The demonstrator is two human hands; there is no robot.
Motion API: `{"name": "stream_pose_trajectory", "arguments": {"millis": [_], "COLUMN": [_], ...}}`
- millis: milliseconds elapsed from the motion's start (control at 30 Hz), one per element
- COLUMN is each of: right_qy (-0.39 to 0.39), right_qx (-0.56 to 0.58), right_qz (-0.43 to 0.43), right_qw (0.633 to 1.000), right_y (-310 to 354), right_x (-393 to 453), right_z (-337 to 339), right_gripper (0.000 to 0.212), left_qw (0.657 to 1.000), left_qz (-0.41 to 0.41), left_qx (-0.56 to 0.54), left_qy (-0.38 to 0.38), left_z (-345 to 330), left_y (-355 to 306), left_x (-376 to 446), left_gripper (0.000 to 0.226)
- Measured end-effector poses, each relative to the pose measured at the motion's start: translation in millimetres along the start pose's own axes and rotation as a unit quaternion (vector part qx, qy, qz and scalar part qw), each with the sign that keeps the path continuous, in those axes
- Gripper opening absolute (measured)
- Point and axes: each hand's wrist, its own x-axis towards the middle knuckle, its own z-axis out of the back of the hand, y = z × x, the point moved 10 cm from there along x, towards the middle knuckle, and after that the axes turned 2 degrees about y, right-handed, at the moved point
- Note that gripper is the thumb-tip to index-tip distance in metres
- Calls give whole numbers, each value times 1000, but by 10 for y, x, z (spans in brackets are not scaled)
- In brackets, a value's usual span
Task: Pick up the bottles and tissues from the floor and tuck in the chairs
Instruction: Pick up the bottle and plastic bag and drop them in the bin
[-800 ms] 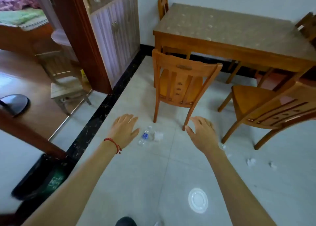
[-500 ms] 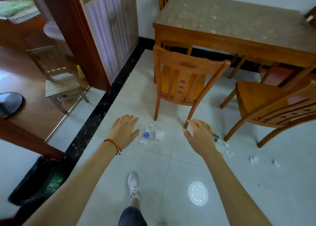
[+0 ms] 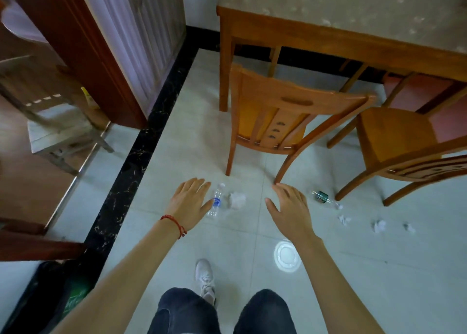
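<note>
Head view: both hands (image 3: 288, 211) spread, holding nothing, above a seemingly empty clear bottle (image 3: 216, 202) lying beside crumpled tissue (image 3: 237, 200).

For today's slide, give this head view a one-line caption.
Both open hands, left and right, reach toward a clear bottle and crumpled tissue behind a pulled-out chair.

The person is stepping closer: the near chair (image 3: 285, 121) and the table (image 3: 341, 22) are looming larger. Both knees are coming into view, and a white shoe (image 3: 205, 278) is planted forward. A green-capped bottle (image 3: 324, 199) is appearing from behind the right hand (image 3: 290, 212).
</note>
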Motion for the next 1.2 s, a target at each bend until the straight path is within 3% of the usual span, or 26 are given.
{"name": "stream_pose_trajectory", "arguments": {"millis": [167,300,533,800,1200], "right_qy": [2,16,42,72,74], "right_qx": [27,35,65,78,25], "right_qz": [-16,-5,-4,-4,22], "right_qw": [1000,999,997,994,997], "right_y": [-86,-206,-518,-964,-1576], "right_x": [262,553,1025,1430,1993], "right_z": [-161,-356,-932,-1959,-3514], "right_gripper": [50,42,42,41,39], "left_qw": [1000,1000,998,995,991], "left_qz": [-4,13,54,87,102], "left_qx": [-9,-17,-33,-49,-88], "left_qy": [-2,0,14,21,17], "left_z": [-167,-382,-879,-1834,-3343], "left_y": [116,247,461,749,1143], "left_x": [235,468,827,1183,1714], "left_gripper": [51,52,78,61,57]}}
